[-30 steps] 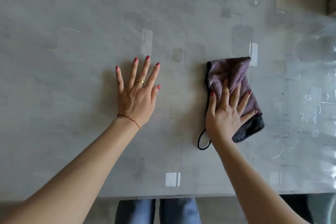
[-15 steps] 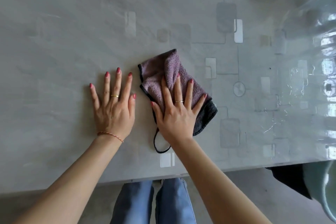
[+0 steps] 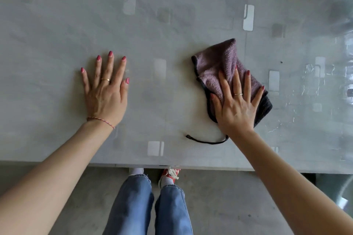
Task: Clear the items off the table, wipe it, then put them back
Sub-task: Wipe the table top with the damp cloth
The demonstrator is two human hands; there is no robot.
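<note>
- Wiping is judged under way: the purple cloth [image 3: 227,66] is pressed flat by the right hand [image 3: 236,107], fingers spread.
- The table [image 3: 57,25] is braced by the left hand [image 3: 106,97], fingers straight and apart.
- Risk: the trailing loop [image 3: 206,141] may be snagged at the near edge.

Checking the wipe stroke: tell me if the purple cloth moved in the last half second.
Yes, rightward: the purple cloth was above the white rectangle near the edge, now lies right of it.

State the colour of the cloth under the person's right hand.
The cloth is dusty purple with a dark edge and loop, seen in the head view.
</note>
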